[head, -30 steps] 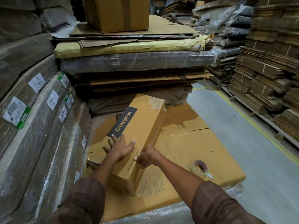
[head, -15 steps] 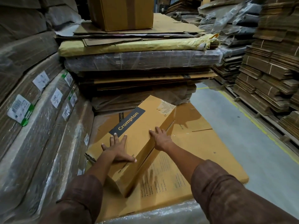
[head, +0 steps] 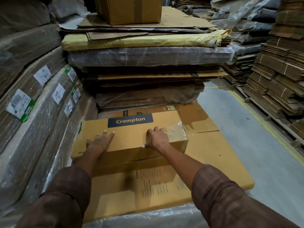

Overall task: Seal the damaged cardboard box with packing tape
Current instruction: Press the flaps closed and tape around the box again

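A long tan cardboard box (head: 131, 135) with a dark "Crompton" label lies crosswise on a stack of flattened cartons (head: 213, 162), its label facing up and away from me. My left hand (head: 100, 142) rests flat on the box's top, fingers spread, near its left end. My right hand (head: 158, 137) grips the near top edge toward the right end, thumb on the front face, beside a taped paper label (head: 176, 131). The roll of packing tape is not in view.
Shrink-wrapped bundles of cardboard (head: 32, 104) rise along the left. A tall stack of wrapped sheets (head: 148, 56) with a closed carton (head: 130, 9) on top stands right behind the box. Grey floor (head: 255, 137) with a yellow line runs on the right, past piles of flat cardboard (head: 279, 71).
The box has turned from pointing away from me to lying crosswise. My right hand moved from its near end to the top edge on the right. The tape roll went out of sight.
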A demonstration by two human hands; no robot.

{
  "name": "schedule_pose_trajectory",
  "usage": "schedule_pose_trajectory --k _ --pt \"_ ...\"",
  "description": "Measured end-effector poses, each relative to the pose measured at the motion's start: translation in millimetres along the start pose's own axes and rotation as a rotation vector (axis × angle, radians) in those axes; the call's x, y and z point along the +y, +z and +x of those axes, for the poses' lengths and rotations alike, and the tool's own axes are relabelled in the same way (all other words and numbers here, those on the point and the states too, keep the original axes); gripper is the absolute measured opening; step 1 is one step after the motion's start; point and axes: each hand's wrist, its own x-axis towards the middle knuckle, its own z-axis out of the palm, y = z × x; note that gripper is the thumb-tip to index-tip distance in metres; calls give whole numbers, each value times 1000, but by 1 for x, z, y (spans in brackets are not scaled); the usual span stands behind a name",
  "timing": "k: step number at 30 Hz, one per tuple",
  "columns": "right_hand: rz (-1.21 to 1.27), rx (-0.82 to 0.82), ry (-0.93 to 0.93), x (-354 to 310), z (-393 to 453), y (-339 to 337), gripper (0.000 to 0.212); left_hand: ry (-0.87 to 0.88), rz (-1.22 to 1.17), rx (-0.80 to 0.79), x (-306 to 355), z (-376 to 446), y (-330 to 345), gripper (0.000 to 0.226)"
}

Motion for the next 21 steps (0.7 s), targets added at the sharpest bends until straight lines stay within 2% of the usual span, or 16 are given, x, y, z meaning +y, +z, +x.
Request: schedule_pose_trajectory --k 3,10,15,17,19,21 --pt "-23 -10 14 20 1 0 82 -16 -49 55 -3 3 10 99" --pt "-86 -21 -23 23 -3 0 76 -57 -142 75 5 2 11 96" --pt "-134 2 -23 21 -10 0 75 -108 -184 44 16 2 9 130" --pt "-128 -1 -17 21 -10 3 74 -125 -201 4 20 6 7 134" --pt "-126 3 -16 23 -11 4 71 -135 -194 -16 23 11 5 131" --pt "-152 22 -25 26 -10 5 61 -144 -174 10 23 16 6 116"
